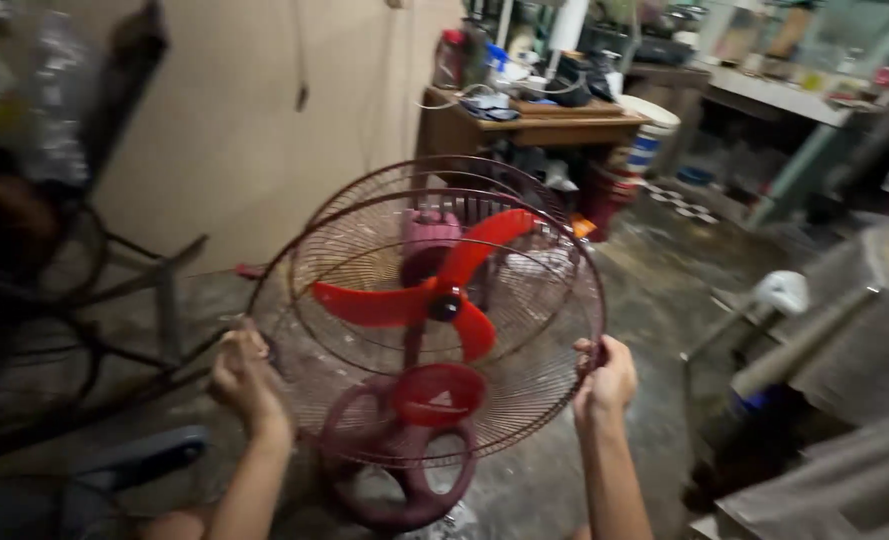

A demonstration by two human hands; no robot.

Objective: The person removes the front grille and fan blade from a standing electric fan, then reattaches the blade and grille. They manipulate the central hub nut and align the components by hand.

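Front grille is off the fan — left hand grips its rim at 9 o'clock, right hand at 3, fingers curled tight. Red blades exposed behind, rear guard on.

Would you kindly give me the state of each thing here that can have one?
front grille: off the fan, tilted, held at both edges
left hand: gripping the grille's rim
right hand: gripping the grille's rim
red blade: exposed, not blurred
rear grille: mounted behind the blade
fan base: on the floor
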